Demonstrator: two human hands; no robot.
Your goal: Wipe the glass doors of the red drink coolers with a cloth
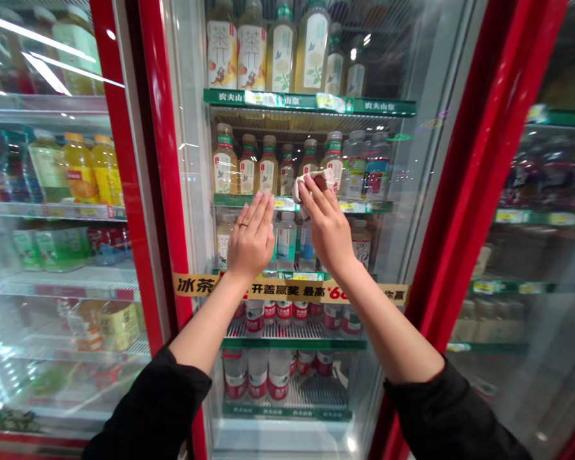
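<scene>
A glass fridge door (pixel 388 249) with a red frame stands in front of me. My left hand (pixel 250 239) lies flat against the glass, fingers stretched upward and a ring on one of them; nothing is in it. Under the fingers of my right hand (pixel 329 227) a crumpled whitish cloth (pixel 298 190) is pressed to the pane, a little higher and to the right of my left hand. Across the glass below both hands runs a tan banner strip (pixel 287 291), partly covered by my forearms.
Bottled drinks (pixel 282 51) fill several shelves behind the glass. Red door frames (pixel 160 160) stand at both sides. To the left is another fridge with yellow bottles (pixel 106 169); a further glass-fronted fridge (pixel 517 268) is at right.
</scene>
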